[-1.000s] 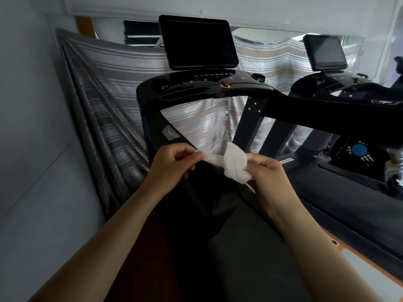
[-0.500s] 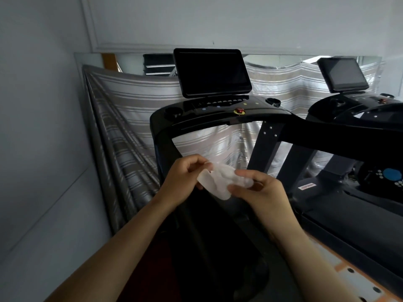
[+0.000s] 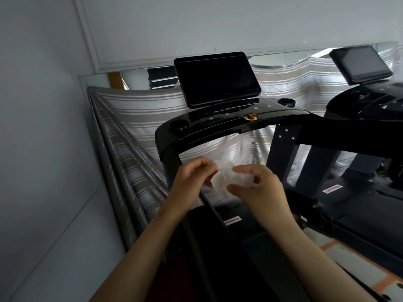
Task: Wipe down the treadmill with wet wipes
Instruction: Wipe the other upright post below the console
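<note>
A plain pale grey side wall [image 3: 32, 127] stands at left, and a pale front wall with a raised moulding strip [image 3: 196, 29] runs above. Below the moulding, a wide wall mirror [image 3: 135, 78] is largely covered by a draped grey-and-white striped fabric sheet [image 3: 130, 131]. A pale floor with orange lines [image 3: 357, 264] shows at lower right; the light is dim.

- Left hand [image 3: 190, 184] raised mid-frame, fingertips curled, pinching the wet wipe [image 3: 226, 178]; forearm enters from 7 o'clock
- Right hand [image 3: 261, 192], at its 3 o'clock, grips the other end; forearm enters from 5 o'clock
</note>
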